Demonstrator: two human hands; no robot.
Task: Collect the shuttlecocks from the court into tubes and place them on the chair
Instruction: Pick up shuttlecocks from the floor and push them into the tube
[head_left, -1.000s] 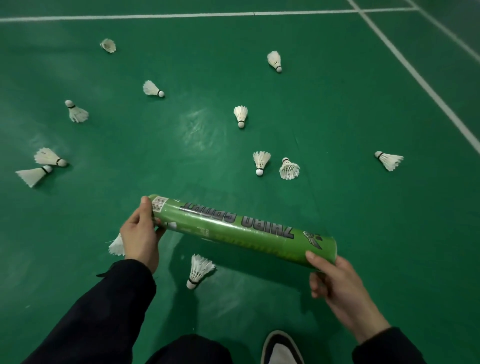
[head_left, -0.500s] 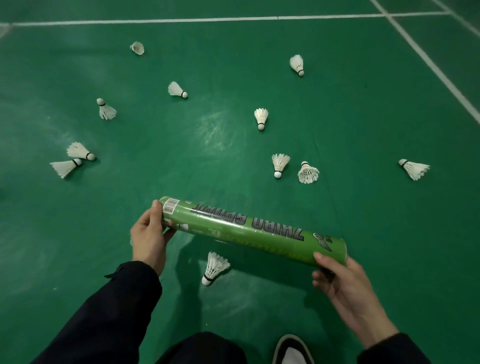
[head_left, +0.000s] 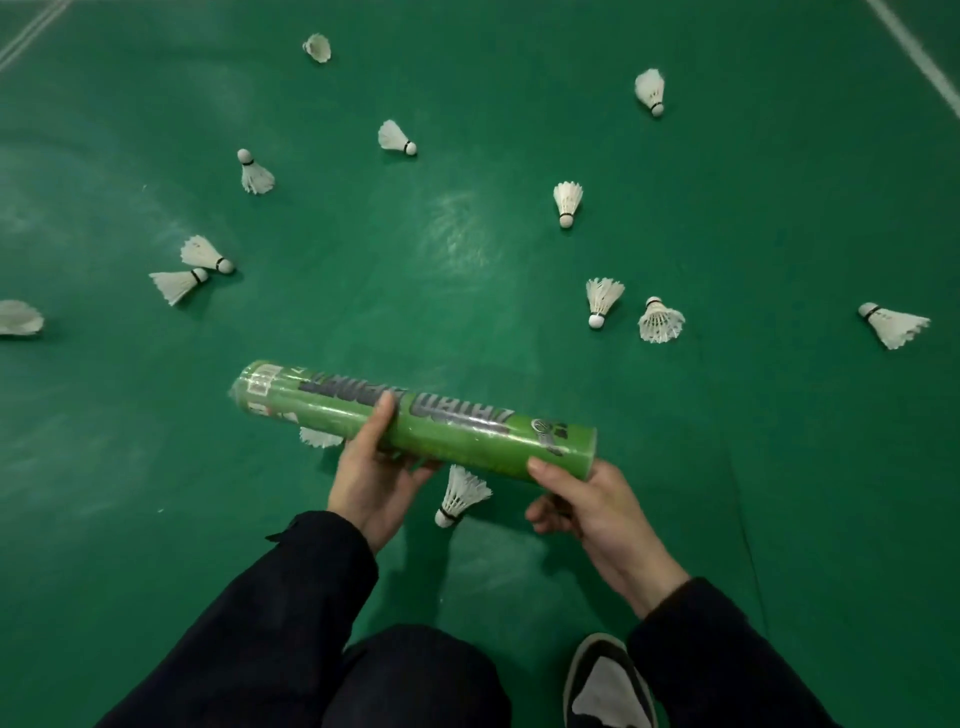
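A glossy green tube (head_left: 415, 423) with dark lettering lies nearly level, gripped by left hand (head_left: 371, 478) mid-barrel and right hand (head_left: 587, 506) at its end; shuttlecocks (head_left: 604, 301) lie scattered over the open green court (head_left: 467, 234).

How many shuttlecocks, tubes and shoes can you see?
Shuttlecocks: 13
Green tube: 1
Shoe: 1
Total: 15
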